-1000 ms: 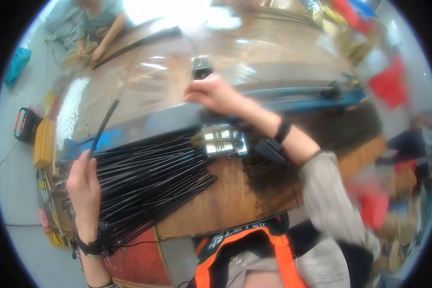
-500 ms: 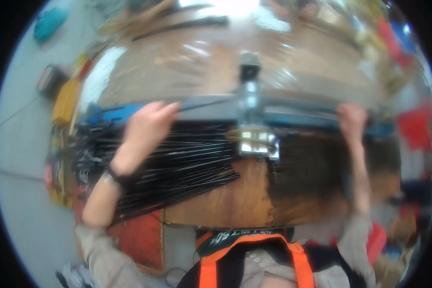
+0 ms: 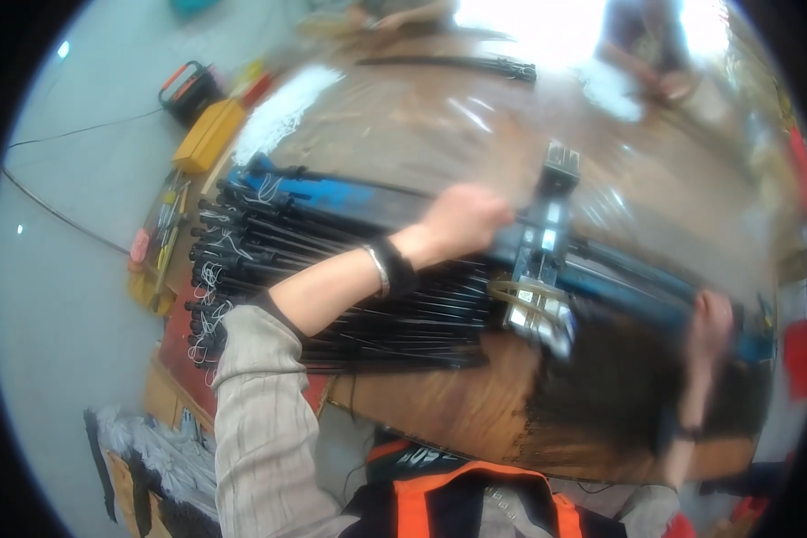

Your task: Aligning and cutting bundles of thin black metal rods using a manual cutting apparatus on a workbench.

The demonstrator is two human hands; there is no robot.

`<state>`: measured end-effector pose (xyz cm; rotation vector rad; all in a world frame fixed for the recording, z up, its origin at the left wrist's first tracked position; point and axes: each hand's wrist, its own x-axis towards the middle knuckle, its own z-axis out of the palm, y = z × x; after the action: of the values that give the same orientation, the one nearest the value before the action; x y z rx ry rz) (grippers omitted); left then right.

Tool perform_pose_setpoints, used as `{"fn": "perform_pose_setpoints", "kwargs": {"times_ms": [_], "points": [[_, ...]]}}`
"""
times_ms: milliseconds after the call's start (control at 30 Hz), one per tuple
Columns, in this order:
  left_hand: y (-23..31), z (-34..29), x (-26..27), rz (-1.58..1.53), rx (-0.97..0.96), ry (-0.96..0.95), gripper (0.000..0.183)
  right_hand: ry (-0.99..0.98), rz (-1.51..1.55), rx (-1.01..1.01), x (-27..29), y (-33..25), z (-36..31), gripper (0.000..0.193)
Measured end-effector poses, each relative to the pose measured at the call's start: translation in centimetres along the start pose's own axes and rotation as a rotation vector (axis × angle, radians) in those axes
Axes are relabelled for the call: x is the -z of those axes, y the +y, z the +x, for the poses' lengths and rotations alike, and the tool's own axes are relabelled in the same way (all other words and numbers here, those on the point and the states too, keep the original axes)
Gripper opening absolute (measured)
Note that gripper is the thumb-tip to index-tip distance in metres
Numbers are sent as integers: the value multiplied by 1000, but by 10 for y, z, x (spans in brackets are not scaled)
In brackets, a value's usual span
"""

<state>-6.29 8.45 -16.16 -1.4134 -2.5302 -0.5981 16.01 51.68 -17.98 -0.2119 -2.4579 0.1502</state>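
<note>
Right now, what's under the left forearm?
Black rods show on both sides of the left forearm, apparently running beneath; whatever lies directly under it is covered.

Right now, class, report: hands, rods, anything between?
Left hand beside metal fixture, right hand blurred by blue rail; grips unclear. Black rods bunched. Fixture between hands.

At the left, a yellow box (image 3: 204, 137) sits just beside a black case (image 3: 194, 95) with a red handle (image 3: 175, 79). A cable (image 3: 63, 216) crosses the grey floor (image 3: 54, 350). Pale plastic (image 3: 152, 441) lies bunched lower down.
</note>
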Motion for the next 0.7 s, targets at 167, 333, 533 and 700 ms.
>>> {"fn": "perform_pose_setpoints", "kwargs": {"times_ms": [167, 333, 533, 700], "points": [[-6, 0, -5, -7, -115, 127, 19, 64, -25, 56, 1, 11, -12, 13], [2, 3, -4, 79, 27, 6, 18, 66, 11, 291, 3, -74, -23, 34], [14, 13, 2, 85, 91, -43, 15, -104, 197, 188, 5, -115, -63, 31], [13, 8, 2, 93, 95, -59, 14, -33, 272, 201, -5, -137, -60, 30]]}}
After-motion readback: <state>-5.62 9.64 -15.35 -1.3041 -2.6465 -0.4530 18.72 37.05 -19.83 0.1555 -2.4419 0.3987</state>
